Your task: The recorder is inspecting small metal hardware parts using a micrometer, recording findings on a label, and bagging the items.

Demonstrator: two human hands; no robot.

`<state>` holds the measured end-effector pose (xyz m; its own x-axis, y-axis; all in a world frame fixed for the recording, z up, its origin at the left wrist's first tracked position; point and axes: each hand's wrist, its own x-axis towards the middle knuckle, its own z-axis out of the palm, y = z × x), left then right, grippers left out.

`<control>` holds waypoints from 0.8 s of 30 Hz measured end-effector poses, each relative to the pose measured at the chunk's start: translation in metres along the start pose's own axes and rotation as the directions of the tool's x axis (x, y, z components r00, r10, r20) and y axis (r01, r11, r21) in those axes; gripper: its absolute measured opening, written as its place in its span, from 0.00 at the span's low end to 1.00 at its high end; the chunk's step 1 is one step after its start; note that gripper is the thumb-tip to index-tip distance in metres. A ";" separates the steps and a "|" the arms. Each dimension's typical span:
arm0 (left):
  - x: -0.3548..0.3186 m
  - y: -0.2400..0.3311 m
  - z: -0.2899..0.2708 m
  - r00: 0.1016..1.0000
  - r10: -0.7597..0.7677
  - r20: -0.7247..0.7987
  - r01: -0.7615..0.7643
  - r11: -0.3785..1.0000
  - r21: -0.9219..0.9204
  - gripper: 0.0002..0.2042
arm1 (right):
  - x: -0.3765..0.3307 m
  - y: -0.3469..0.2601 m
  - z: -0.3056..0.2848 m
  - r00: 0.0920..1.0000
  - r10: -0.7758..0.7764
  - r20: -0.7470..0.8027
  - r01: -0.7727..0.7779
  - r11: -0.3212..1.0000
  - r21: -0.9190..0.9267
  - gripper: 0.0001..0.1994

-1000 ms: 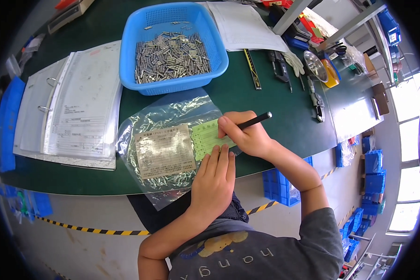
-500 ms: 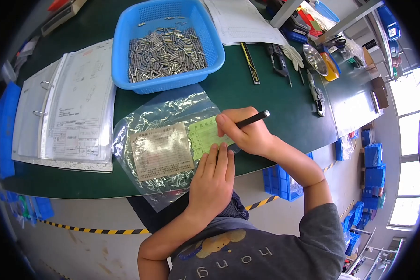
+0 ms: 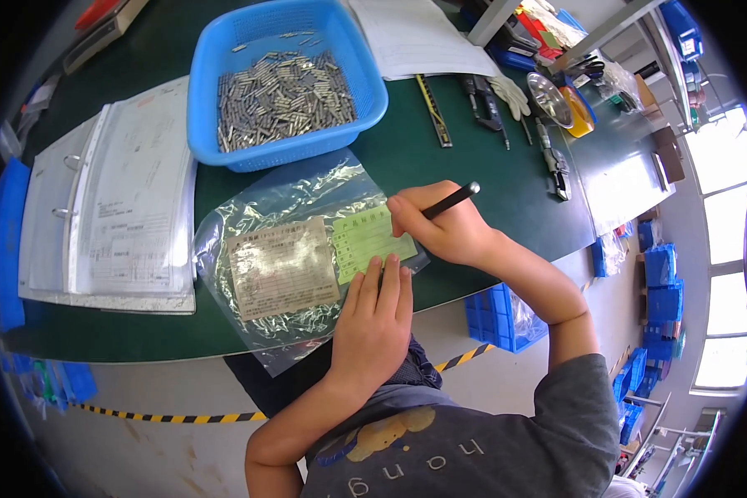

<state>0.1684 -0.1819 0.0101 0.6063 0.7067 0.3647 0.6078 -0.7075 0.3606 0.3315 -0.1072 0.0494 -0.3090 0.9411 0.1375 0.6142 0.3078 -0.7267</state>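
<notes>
A black pen (image 3: 451, 201) is gripped in my right hand (image 3: 450, 224), which rests at the right edge of a green label (image 3: 365, 241). The pen's tip is hidden behind my fingers. My left hand (image 3: 373, 328) lies flat with fingers stretched, its fingertips on the label's lower edge. Beside the label is a printed pale brownish card (image 3: 284, 270). Both papers lie on a clear plastic bag (image 3: 224, 224), whose lower corner hangs over the table's front edge.
Behind the bag stands a blue plastic basket (image 3: 372, 108) of small metal pins (image 3: 286, 95). An open ring binder (image 3: 137, 207) lies at left. To the right are a ruler (image 3: 433, 112), a micrometer (image 3: 483, 104), a glove (image 3: 510, 95), a caliper (image 3: 554, 162) and a metal bowl (image 3: 548, 98).
The whole view has shifted slightly. My right hand stays at the label's right side with the pen in it, and my left hand still presses the label's lower edge.
</notes>
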 end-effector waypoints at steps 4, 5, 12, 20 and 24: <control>0.000 0.005 -0.001 0.999 -0.022 0.038 0.023 0.999 -0.031 0.18 | -0.015 -0.004 -0.011 0.997 0.025 0.068 -0.041 0.967 0.250 0.11; -0.003 0.004 -0.002 0.999 0.024 0.024 -0.023 0.999 -0.036 0.18 | -0.017 -0.004 -0.011 0.994 0.024 0.103 -0.059 0.935 0.351 0.11; 0.016 0.008 -0.024 0.956 -0.026 -0.291 -0.001 0.996 -0.091 0.14 | -0.045 -0.018 -0.023 0.955 -0.056 -0.291 0.188 0.873 0.450 0.16; 0.032 0.003 -0.014 0.914 -0.385 -0.126 0.269 0.810 -0.521 0.13 | -0.045 -0.031 -0.026 0.990 -0.103 -0.092 0.138 0.801 0.583 0.20; 0.033 0.003 -0.011 0.928 -0.353 -0.114 0.262 0.842 -0.472 0.13 | -0.047 -0.029 -0.028 0.998 -0.064 -0.026 0.065 0.772 0.632 0.21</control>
<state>0.1843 -0.1613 0.0329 0.2896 0.9058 0.3093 0.4286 -0.4116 0.8043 0.3482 -0.1571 0.0829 -0.3287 0.9229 0.2006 -0.0054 0.2106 -0.9776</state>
